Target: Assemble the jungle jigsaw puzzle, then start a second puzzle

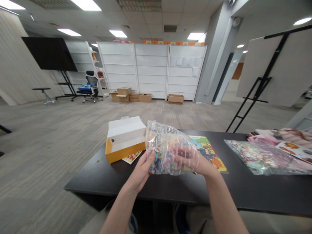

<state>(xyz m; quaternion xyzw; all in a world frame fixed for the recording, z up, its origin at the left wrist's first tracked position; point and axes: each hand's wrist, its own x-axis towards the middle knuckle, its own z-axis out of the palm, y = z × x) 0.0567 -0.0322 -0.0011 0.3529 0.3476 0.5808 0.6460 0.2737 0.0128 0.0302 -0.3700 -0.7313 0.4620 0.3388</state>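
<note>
And there it was, the clear plastic bag, crumpled and packed with colourful printed pieces, held up between the 2 hands over the black table! The left hand sat at the bag's 7 o'clock, its fingers pinched narrow on the lower edge of the plastic. The right hand was at 4 o'clock, its fingers showing through the film and wrapped around the lower right of the bag; inside the bag or behind it, you couldn't tell from here. The bag hung between both hands, just above the tabletop. At 10 o'clock, touching its edge, stood an open yellow-and-white cardboard box, with a small printed card poking out beneath it. At 2 o'clock, a cartoon picture board lay flat, partly under the bag. Out at 3 o'clock, a second plastic bag of pieces lay beside pink printed packaging. Far off at 12 o'clock, cardboard boxes sat on the carpet before white shelving.
</note>
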